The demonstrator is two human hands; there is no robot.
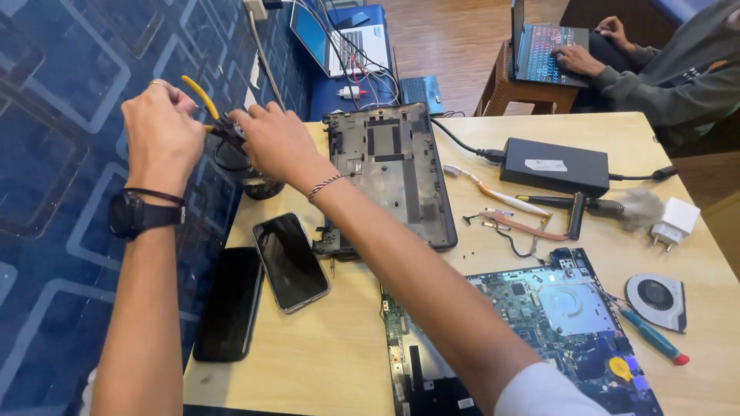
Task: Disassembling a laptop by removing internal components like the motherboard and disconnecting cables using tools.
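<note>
My left hand (160, 131) grips yellow-handled pliers (202, 98) raised over the table's far left corner. My right hand (276, 141) meets it there, fingers closed on a small dark part (231, 129) at the pliers' jaws. Black wire loops (231, 162) hang below both hands. A watch sits on my left wrist and a braided band on my right. What exactly the jaws pinch is hidden by my fingers.
On the wooden table (324, 347) lie two phones (290, 260), a laptop bottom cover (393, 169), an exposed motherboard (539, 316), a fan (657, 299), a screwdriver (651, 339), a power brick (556, 164), a brush and a white plug. Another person types on a laptop (549, 52) at the far right.
</note>
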